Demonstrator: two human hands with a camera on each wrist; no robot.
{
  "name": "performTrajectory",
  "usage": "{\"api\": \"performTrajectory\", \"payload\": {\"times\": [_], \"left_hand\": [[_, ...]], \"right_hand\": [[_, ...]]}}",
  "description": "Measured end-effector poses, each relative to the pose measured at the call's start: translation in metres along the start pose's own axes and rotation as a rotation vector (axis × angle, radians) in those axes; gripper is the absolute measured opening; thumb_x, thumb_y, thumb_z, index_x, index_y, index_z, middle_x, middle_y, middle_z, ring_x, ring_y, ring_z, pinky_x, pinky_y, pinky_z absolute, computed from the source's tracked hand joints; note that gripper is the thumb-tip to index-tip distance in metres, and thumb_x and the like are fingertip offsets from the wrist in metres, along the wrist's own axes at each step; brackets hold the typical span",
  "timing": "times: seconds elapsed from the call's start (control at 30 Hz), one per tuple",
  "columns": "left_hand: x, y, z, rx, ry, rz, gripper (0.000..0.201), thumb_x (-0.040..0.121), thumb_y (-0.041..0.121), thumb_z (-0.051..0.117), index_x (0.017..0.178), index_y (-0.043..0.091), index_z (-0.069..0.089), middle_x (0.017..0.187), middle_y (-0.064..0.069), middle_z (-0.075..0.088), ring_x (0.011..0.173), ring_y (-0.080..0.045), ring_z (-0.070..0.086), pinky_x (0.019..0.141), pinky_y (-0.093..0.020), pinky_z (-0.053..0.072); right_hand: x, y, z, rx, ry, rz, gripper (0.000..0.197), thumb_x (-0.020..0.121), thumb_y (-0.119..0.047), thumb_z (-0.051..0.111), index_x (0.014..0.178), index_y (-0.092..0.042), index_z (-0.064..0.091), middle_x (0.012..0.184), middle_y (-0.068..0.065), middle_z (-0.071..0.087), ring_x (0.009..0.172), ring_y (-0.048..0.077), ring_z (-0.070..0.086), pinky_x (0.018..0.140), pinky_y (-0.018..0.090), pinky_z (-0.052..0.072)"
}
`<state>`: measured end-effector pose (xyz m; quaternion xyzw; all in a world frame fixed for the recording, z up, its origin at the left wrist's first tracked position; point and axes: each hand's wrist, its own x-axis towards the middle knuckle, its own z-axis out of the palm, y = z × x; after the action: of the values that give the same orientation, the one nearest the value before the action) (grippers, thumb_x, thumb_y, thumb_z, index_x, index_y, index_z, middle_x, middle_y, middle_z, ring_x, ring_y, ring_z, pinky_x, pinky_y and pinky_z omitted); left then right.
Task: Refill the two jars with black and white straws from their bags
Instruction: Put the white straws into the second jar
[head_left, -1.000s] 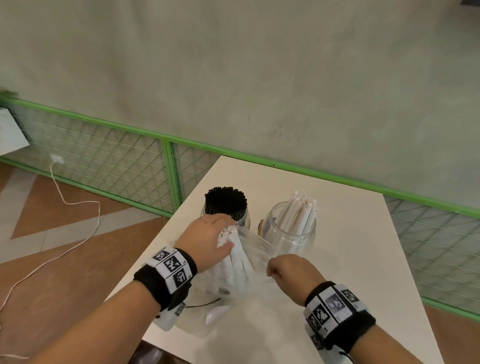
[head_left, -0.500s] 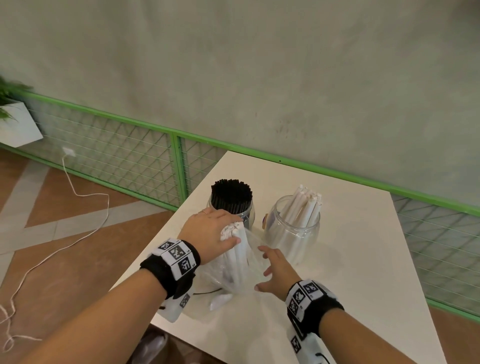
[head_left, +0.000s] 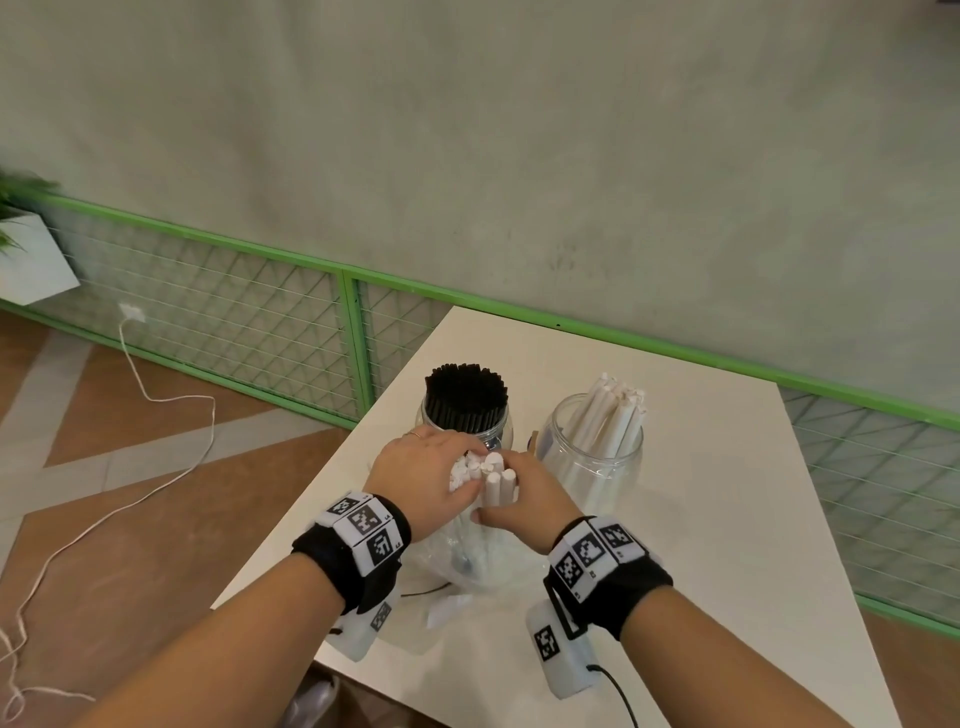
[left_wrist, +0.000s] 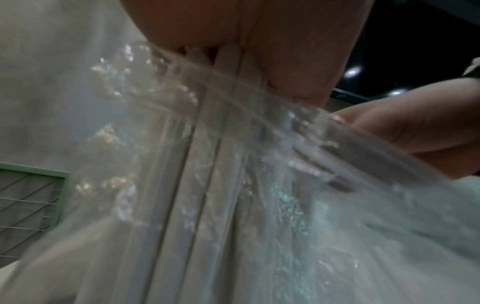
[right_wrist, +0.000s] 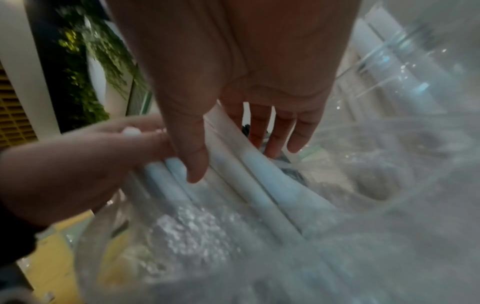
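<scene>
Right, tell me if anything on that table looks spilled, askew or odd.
Nothing is spilled or broken. The white straws in the right jar lean to one side and fill it only partly, while the black straws stand packed upright. A small white scrap lies under the crumpled clear bag.

We see a white tabletop (head_left: 701, 519). Toward its far left corner stand two clear jars: the black-straw jar (head_left: 466, 415) and, just right, the white-straw jar (head_left: 589, 457). A clear bag (head_left: 467, 571) rests near the left edge.
</scene>
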<state>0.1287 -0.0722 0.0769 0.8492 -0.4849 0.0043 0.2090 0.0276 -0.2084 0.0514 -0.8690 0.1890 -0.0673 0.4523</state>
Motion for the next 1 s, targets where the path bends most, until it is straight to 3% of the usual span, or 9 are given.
{"api": "performTrajectory", "payload": {"times": [0.13, 0.3, 0.4, 0.53, 0.63, 0.7, 0.8, 0.87, 1.0], "left_hand": [[0.000, -0.003, 0.002, -0.010, 0.004, -0.006, 0.040, 0.077, 0.046, 0.055, 0.116, 0.036, 0.053, 0.103, 0.013, 0.065, 0.104, -0.013, 0.053, 0.081, -0.029, 0.042], [0.001, -0.003, 0.002, -0.022, -0.025, -0.036, 0.050, 0.079, 0.042, 0.058, 0.125, 0.036, 0.040, 0.109, 0.015, 0.064, 0.106, -0.013, 0.051, 0.082, -0.029, 0.042], [0.000, -0.002, 0.001, -0.014, -0.030, -0.035, 0.044, 0.079, 0.041, 0.053, 0.122, 0.036, 0.046, 0.108, 0.012, 0.064, 0.107, -0.014, 0.050, 0.082, -0.029, 0.041], [0.001, -0.004, 0.001, -0.006, -0.021, -0.017, 0.038, 0.078, 0.044, 0.046, 0.113, 0.036, 0.057, 0.109, 0.014, 0.063, 0.106, -0.014, 0.051, 0.082, -0.029, 0.041], [0.003, -0.004, 0.002, -0.001, -0.020, -0.013, 0.037, 0.079, 0.045, 0.047, 0.113, 0.036, 0.057, 0.109, 0.014, 0.064, 0.107, -0.014, 0.051, 0.082, -0.030, 0.042], [0.005, -0.004, 0.002, 0.000, -0.023, -0.020, 0.037, 0.079, 0.046, 0.046, 0.113, 0.037, 0.058, 0.109, 0.014, 0.063, 0.107, -0.014, 0.051, 0.083, -0.030, 0.042], [0.007, -0.004, 0.001, 0.014, -0.039, -0.032, 0.037, 0.079, 0.047, 0.043, 0.111, 0.038, 0.058, 0.110, 0.015, 0.063, 0.108, -0.012, 0.050, 0.085, -0.028, 0.040], [0.008, -0.005, 0.002, 0.009, -0.045, -0.036, 0.037, 0.079, 0.048, 0.042, 0.110, 0.038, 0.059, 0.110, 0.016, 0.062, 0.108, -0.012, 0.049, 0.086, -0.029, 0.041], [0.008, -0.006, 0.003, -0.011, -0.036, -0.039, 0.037, 0.078, 0.049, 0.042, 0.108, 0.037, 0.061, 0.107, 0.015, 0.063, 0.106, -0.014, 0.050, 0.085, -0.032, 0.045]], "right_hand": [[0.005, 0.004, 0.009, 0.042, 0.091, -0.009, 0.042, 0.061, -0.036, 0.072, 0.099, -0.022, 0.065, 0.095, 0.005, 0.065, 0.089, 0.022, 0.061, 0.081, 0.046, 0.051], [0.003, 0.005, 0.010, 0.029, 0.113, -0.051, 0.021, 0.065, -0.036, 0.068, 0.081, -0.036, 0.054, 0.093, 0.008, 0.060, 0.087, 0.025, 0.058, 0.079, 0.046, 0.050], [0.003, 0.007, 0.008, 0.098, 0.126, -0.072, 0.019, 0.070, -0.031, 0.070, 0.084, -0.029, 0.057, 0.090, 0.006, 0.062, 0.085, 0.022, 0.059, 0.077, 0.036, 0.050], [-0.002, 0.016, 0.003, 0.181, 0.126, -0.030, 0.016, 0.085, -0.015, 0.067, 0.096, -0.017, 0.055, 0.085, -0.005, 0.060, 0.076, 0.005, 0.055, 0.066, 0.012, 0.043], [-0.008, 0.012, -0.007, 0.237, 0.187, -0.031, 0.017, 0.089, -0.016, 0.062, 0.104, -0.011, 0.056, 0.093, 0.003, 0.064, 0.081, 0.007, 0.059, 0.070, 0.016, 0.045], [-0.011, 0.003, -0.019, 0.304, 0.244, -0.033, 0.009, 0.089, -0.015, 0.062, 0.098, -0.016, 0.060, 0.089, 0.000, 0.065, 0.082, 0.004, 0.061, 0.074, 0.022, 0.047], [-0.016, -0.019, -0.048, 0.413, 0.313, -0.097, 0.017, 0.090, -0.011, 0.058, 0.079, -0.023, 0.064, 0.086, 0.006, 0.071, 0.089, 0.022, 0.067, 0.083, 0.038, 0.052], [-0.020, -0.036, -0.075, 0.461, 0.380, -0.171, 0.018, 0.092, -0.008, 0.055, 0.081, -0.020, 0.064, 0.087, 0.008, 0.072, 0.088, 0.028, 0.069, 0.084, 0.044, 0.054], [-0.018, -0.058, -0.134, 0.609, 0.589, -0.294, 0.012, 0.094, -0.003, 0.052, 0.086, -0.013, 0.056, 0.080, 0.002, 0.071, 0.079, 0.023, 0.070, 0.080, 0.040, 0.056]]}}
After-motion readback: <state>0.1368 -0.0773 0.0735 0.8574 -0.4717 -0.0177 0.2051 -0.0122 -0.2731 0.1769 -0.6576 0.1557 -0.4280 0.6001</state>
